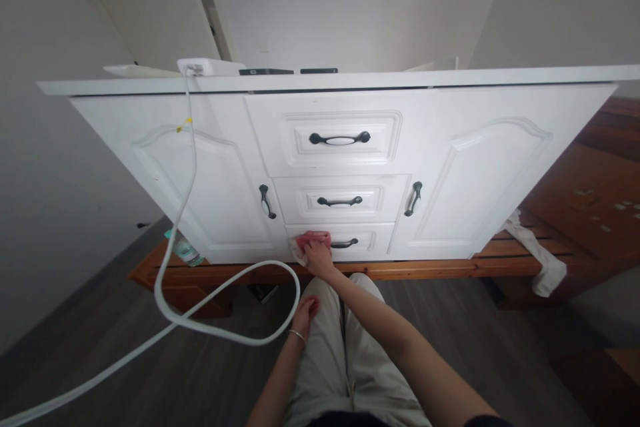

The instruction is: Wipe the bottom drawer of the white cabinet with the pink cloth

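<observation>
Against bottom drawer (373,239), cloth (307,245) seemingly under right hand (318,255).

Home room, likely bedroom: white cabinet (350,167) with drawers and doors, wooden bed frame (575,213) beside it, grey wood-look floor (150,373), plain walls, charger cable (190,213) hanging off top.

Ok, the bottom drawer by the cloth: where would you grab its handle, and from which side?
Grip the bottom drawer handle at the middle of its dark bar, coming straight at the front, fingers hooking behind. It lies horizontal, fixed at both ends. The right hand presses the pink cloth beside its left end.
</observation>
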